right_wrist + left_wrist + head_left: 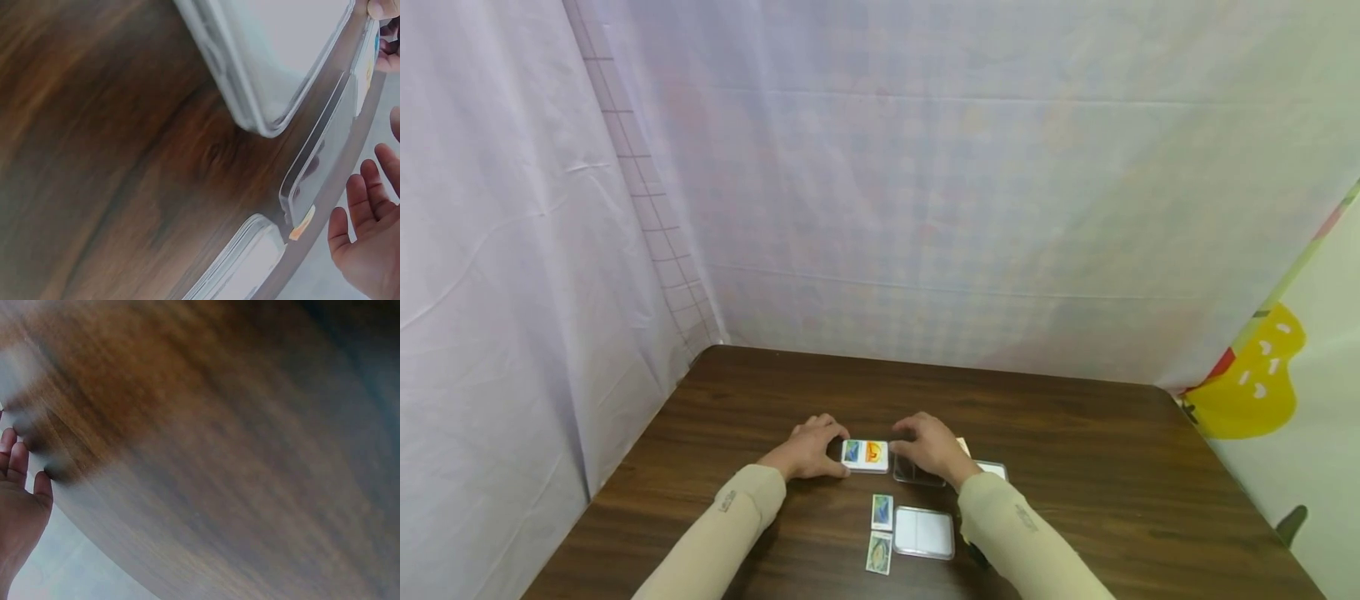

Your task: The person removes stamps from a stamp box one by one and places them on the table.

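My left hand holds the left end of a flat white case, thumb at its near corner and forefinger at the far one. Two small picture cards lie side by side in the case, one blue-green and one orange. Over a clear plastic cover, just right of that case, hovers my right hand with fingers loosely bent. The right wrist view shows this hand apart from the cover. In the left wrist view, only part of the left hand shows, at the edge.
Nearer me on the brown wooden table lies another clear-rimmed white case. Two loose picture cards, an upper one and a lower one, lie left of it. Beyond my right wrist are another case and a yellowish card.
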Action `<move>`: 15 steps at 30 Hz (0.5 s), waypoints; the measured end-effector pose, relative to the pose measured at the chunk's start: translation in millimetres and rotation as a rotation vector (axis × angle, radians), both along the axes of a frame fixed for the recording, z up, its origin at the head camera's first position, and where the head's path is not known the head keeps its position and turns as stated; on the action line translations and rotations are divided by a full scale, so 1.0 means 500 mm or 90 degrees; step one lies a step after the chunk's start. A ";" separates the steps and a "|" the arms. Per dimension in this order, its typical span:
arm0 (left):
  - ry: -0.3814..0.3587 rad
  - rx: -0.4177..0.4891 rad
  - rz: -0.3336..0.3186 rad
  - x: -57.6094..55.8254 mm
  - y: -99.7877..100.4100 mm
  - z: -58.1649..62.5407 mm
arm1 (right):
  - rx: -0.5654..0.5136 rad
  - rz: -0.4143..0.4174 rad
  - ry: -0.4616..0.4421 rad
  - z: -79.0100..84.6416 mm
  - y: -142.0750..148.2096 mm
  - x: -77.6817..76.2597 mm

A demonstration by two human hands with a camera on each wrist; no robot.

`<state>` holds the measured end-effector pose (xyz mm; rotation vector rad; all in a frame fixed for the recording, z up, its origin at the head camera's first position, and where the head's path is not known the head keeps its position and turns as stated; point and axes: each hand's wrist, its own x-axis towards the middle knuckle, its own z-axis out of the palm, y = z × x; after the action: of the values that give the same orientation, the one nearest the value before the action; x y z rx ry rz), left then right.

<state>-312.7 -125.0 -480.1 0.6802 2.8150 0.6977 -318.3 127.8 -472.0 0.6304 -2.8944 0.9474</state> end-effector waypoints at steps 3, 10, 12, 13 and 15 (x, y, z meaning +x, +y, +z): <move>0.003 0.001 -0.002 0.000 0.000 0.000 | 0.009 -0.007 -0.002 -0.001 -0.007 -0.004; 0.000 0.000 -0.001 0.000 0.000 0.002 | 0.029 -0.029 -0.020 -0.005 -0.020 -0.014; -0.002 0.003 -0.001 0.000 0.000 0.003 | 0.036 -0.025 -0.016 -0.004 -0.023 -0.016; -0.003 0.006 -0.001 0.000 0.000 0.004 | 0.037 -0.024 -0.016 -0.004 -0.025 -0.017; -0.006 0.007 -0.001 0.000 0.000 0.003 | 0.037 -0.024 -0.019 -0.004 -0.027 -0.020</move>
<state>-312.9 -125.0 -478.4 0.6794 2.8045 0.7136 -328.0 114.3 -473.9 0.5675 -2.9591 0.8779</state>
